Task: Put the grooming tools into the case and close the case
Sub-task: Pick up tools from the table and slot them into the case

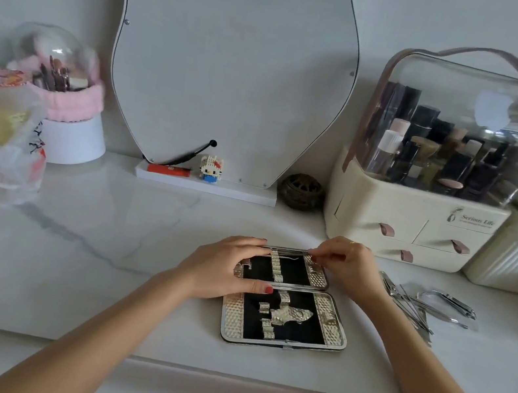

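On the near-centre of the marble-patterned counter (99,272) the case (286,308) lies fully open, both halves flat, hinge running left to right. Left hand (224,266) rests over the left end of the far half, fingers fairly straight, thumb pressing near the hinge: it steadies and clasps nothing. Right hand (346,263) pinches a thin metal tool (286,251) at the far edge of the far half, apparently feeding it under the retaining strap (276,265).

Risks, as judgement:
- The thin tool may miss the strap loop and lie loose, which would obstruct closing
- The case may skate on the smooth counter if the left hand lifts
- The remaining grooming tools (422,303), a tangled heap just right of the case, may snag one another when one is drawn out

Materials and shapes:
- Case: rounded rectangle, metal-rimmed, black matte lining, pale embossed end panels and straps; a shaped holder sits in the near half
- Tools: slim, polished steel, pointed or levered; clippers among them
- Counter: glossy, hard, grey-veined
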